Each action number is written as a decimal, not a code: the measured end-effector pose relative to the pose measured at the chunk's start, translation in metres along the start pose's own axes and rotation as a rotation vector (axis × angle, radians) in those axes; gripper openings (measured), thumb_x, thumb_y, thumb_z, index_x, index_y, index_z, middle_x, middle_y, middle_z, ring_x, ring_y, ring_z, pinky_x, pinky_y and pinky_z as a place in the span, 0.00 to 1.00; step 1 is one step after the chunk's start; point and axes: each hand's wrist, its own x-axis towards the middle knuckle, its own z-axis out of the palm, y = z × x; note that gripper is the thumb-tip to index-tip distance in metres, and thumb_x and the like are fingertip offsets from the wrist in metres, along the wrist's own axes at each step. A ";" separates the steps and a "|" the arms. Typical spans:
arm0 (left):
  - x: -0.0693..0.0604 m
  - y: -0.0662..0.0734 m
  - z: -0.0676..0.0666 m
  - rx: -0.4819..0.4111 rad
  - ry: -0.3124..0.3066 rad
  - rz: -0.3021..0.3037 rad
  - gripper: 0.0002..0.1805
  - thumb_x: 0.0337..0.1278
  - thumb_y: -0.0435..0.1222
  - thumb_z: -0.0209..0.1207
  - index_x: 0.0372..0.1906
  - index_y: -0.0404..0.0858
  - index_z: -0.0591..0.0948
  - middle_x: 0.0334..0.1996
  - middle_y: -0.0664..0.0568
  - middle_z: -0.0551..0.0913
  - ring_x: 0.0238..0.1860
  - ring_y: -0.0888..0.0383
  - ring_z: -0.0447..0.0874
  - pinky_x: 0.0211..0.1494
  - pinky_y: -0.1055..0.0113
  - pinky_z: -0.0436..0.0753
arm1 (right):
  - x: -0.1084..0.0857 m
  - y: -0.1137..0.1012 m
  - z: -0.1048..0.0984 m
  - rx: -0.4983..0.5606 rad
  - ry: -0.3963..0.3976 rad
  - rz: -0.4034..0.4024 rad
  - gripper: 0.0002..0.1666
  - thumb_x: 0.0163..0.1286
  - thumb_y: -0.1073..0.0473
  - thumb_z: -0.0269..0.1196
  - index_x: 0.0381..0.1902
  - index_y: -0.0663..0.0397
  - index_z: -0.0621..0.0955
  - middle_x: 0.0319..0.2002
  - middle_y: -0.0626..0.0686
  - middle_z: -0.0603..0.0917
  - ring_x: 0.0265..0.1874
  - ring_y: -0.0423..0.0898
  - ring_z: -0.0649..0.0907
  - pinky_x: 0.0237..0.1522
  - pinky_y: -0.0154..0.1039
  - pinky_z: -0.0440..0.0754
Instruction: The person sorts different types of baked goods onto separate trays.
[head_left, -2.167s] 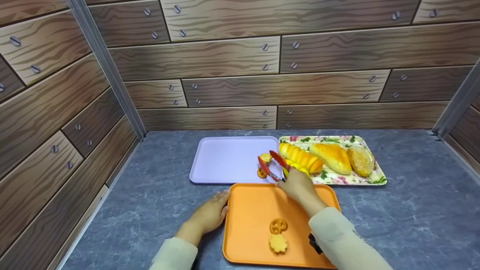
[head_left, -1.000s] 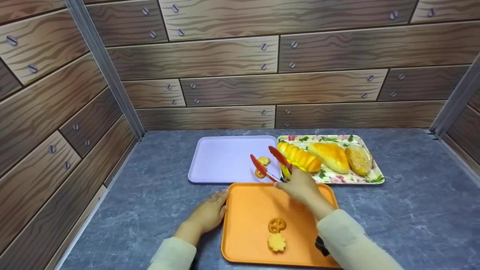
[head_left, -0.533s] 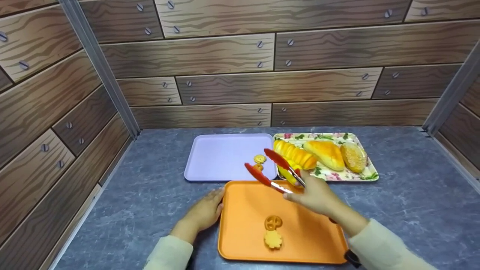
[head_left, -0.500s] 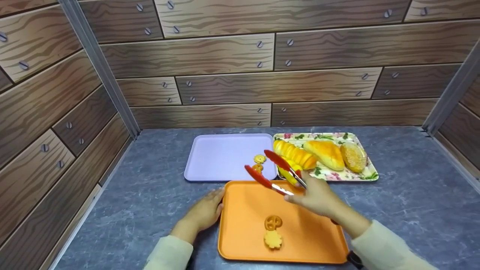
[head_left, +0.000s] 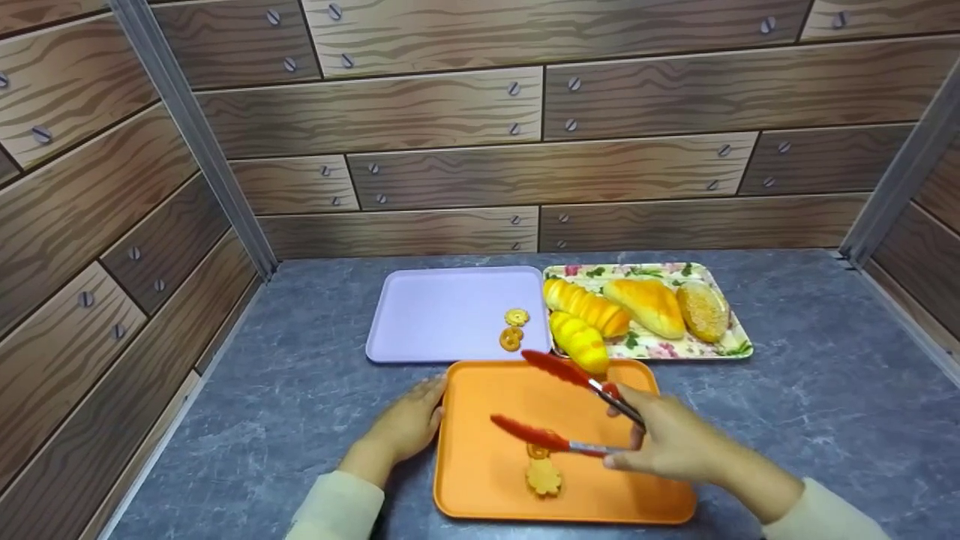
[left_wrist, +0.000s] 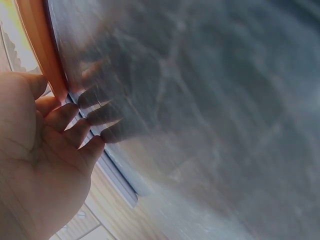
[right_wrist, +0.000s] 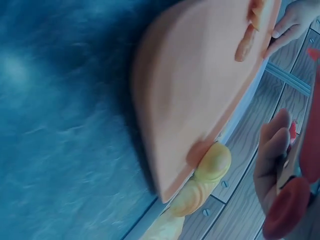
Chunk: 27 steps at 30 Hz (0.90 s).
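Note:
My right hand (head_left: 679,442) holds red-tipped tongs (head_left: 534,435) over the orange tray (head_left: 480,412). The tongs' arms are spread wide with nothing between the tips. Below them on the tray lie a pretzel-shaped biscuit (head_left: 538,451), partly covered by the lower arm, and a flower-shaped biscuit (head_left: 544,478). My left hand (head_left: 409,421) rests against the tray's left edge; its fingertips touch the orange rim (left_wrist: 42,45) in the left wrist view. On the lilac tray (head_left: 442,315) behind are another flower-shaped biscuit (head_left: 517,317) and pretzel-shaped biscuit (head_left: 511,339).
A floral tray (head_left: 664,349) at the back right bears a ridged bread loaf (head_left: 585,304), a smooth bun (head_left: 646,306) and a seeded bun (head_left: 703,311). A yellow roll (head_left: 579,339) juts over its front edge above the orange tray. Wood-patterned walls (head_left: 450,176) enclose the grey table (head_left: 285,360).
My right hand has drawn the tongs back from the lilac tray, toward me and rightward, over the orange tray. Their arms stand wider apart. The yellow roll is uncovered; my left hand stays put.

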 end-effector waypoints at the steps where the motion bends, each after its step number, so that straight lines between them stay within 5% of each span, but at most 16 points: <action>1: 0.000 0.000 0.000 -0.001 0.000 0.000 0.26 0.70 0.34 0.48 0.68 0.27 0.64 0.65 0.35 0.67 0.66 0.39 0.62 0.68 0.48 0.62 | -0.002 0.002 0.000 0.003 -0.014 -0.019 0.47 0.52 0.43 0.73 0.61 0.66 0.70 0.39 0.53 0.82 0.23 0.38 0.79 0.20 0.35 0.79; 11: 0.000 0.000 -0.001 0.002 -0.006 -0.007 0.26 0.70 0.34 0.48 0.68 0.28 0.64 0.65 0.35 0.67 0.66 0.39 0.62 0.68 0.48 0.62 | -0.022 0.018 -0.007 0.036 -0.195 -0.107 0.38 0.55 0.44 0.71 0.58 0.60 0.74 0.32 0.47 0.81 0.24 0.36 0.78 0.22 0.34 0.78; 27: -0.001 0.000 0.000 0.016 0.026 0.018 0.25 0.69 0.34 0.49 0.67 0.27 0.65 0.63 0.34 0.69 0.65 0.38 0.64 0.66 0.47 0.64 | -0.040 0.033 -0.009 -0.046 -0.205 -0.187 0.43 0.55 0.46 0.72 0.61 0.66 0.73 0.36 0.41 0.80 0.21 0.32 0.75 0.19 0.30 0.76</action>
